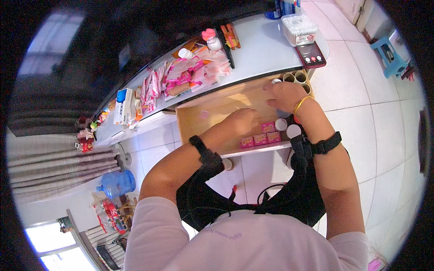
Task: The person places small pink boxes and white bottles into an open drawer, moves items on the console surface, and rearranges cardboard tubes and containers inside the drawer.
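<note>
An open wooden drawer (210,115) extends from under the table in front of me. My left hand (245,121), blurred by motion, hovers over its middle with the fingers curled. Whether it holds anything is hidden. My right hand (287,95) is over the drawer's right side, thumb and fingers apart, with nothing visible between them. Just beyond its fingertips is a white round top (276,81). Cardboard tubes (300,77) stand upright in the far right corner. Small pink boxes (260,139) line the near side, beside white round-topped items (293,131).
On the tabletop (259,34) lie a heap of pink packets (184,73), a chicken figurine (213,40), a phone (310,56) and a clear box of cotton swabs (299,29). A blue stool (390,56) stands right, a large water bottle (118,183) left.
</note>
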Available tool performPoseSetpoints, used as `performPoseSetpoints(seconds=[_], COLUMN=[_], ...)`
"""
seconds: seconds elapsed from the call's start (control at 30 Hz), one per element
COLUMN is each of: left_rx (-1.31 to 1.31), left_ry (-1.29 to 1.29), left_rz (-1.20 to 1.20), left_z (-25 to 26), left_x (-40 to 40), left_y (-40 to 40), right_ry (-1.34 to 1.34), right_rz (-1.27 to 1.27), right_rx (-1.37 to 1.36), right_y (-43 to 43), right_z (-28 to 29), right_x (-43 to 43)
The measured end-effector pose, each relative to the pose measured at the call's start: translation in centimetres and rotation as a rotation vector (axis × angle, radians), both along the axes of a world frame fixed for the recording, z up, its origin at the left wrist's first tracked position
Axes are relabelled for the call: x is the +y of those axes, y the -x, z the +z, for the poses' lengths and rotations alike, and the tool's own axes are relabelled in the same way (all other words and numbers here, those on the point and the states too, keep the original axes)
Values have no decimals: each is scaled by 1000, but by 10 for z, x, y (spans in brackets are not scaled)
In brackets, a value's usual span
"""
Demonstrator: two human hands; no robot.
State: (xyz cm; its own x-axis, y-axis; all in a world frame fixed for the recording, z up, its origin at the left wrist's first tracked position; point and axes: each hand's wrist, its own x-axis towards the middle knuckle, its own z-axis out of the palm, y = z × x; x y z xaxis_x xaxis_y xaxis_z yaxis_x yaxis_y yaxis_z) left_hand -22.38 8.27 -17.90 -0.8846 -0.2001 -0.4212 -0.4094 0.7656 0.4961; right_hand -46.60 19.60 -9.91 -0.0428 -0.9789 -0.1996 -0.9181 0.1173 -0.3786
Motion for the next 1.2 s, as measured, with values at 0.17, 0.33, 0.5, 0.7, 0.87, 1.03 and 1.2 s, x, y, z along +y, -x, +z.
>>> performPoseSetpoints(seconds=[0.17, 0.33, 0.5, 0.7, 0.87, 1.03, 1.2], left_rx=[70, 53, -220, -41, 150, 368, 527], left_ry=[47, 158, 187, 219, 303, 529, 592], left_rz=[131, 241, 226, 188, 327, 497, 719], left_z=[52, 26, 12, 15, 122, 191, 188], left_x=[-17, -86, -172, -159, -107, -111, -157], left_y=[-59, -142, -187, -179, -126, -125, -147], right_ry=[-17, -40, -52, -163, -98, -84, -56], right_rz=[35, 38, 42, 8, 36, 45, 50], right_rx=[20, 5, 1, 43, 70, 59, 70], right_y=[-3, -3, -6, -18, -19, -26, -22], right_z=[-6, -17, -15, -5, -7, -18, -28], right_x=[1, 1, -5, -16, -14, -20, -19])
